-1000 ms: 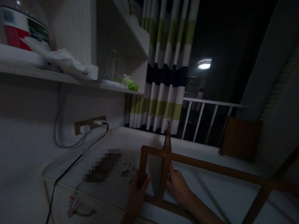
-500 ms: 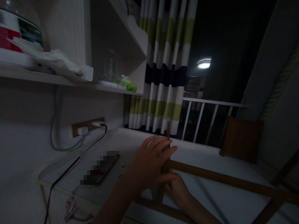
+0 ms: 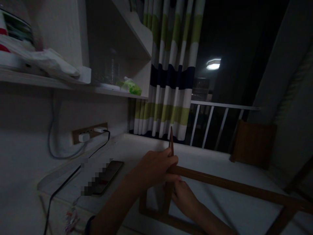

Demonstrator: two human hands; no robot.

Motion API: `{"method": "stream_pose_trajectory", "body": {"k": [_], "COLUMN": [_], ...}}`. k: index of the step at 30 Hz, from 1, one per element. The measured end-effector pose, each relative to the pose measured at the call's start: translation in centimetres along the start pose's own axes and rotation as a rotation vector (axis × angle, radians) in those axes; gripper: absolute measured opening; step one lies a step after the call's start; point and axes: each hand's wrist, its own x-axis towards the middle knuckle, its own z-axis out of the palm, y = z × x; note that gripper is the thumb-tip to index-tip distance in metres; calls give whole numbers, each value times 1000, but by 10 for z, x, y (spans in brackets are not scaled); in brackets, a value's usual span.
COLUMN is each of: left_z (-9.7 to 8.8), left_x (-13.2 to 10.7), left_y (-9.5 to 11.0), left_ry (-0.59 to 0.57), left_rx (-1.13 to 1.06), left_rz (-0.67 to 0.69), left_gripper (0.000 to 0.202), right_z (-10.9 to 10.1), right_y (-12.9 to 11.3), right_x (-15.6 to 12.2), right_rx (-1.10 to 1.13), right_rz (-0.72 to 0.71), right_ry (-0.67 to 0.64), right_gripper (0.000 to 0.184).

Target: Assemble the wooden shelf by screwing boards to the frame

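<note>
A brown wooden frame (image 3: 234,186) of thin bars lies on the white tabletop (image 3: 137,148). An upright wooden slat (image 3: 171,145) rises from its left part. My left hand (image 3: 154,168) is closed around the corner where the slat meets the long top bar. Below it, my right hand (image 3: 184,197) grips the lower part of the same slat, fingers curled round it.
A dark phone (image 3: 107,176) lies left of the frame, with a black cable (image 3: 73,173) running to a wall socket strip (image 3: 88,133). Shelves (image 3: 73,83) hang above. A striped curtain (image 3: 171,71), white railing (image 3: 220,107) and a brown wooden panel (image 3: 253,143) stand behind.
My left hand left the frame's left side bar, rose over the slat with fingers spread, then closed on the upper corner. My right hand stays on the slat.
</note>
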Motion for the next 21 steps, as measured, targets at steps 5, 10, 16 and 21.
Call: {"method": "stream_pose_trajectory", "body": {"k": [5, 10, 16, 21], "left_z": [5, 6, 3, 3], "left_x": [2, 3, 4, 3], "left_y": [-2, -3, -2, -3], "left_ry": [22, 28, 26, 13], "left_rx": [16, 5, -5, -33], "left_rz": [-10, -14, -25, -20], "left_gripper": [40, 40, 40, 40], "right_z": [-7, -16, -27, -50], "right_y": [-1, -2, -11, -40], "right_x": [-4, -12, -28, -51], "right_rx": [1, -3, -122, -157], "right_rz": [-29, -62, -94, -126], "right_ry": [-28, -104, -87, -55], "right_gripper": [29, 35, 34, 25]}}
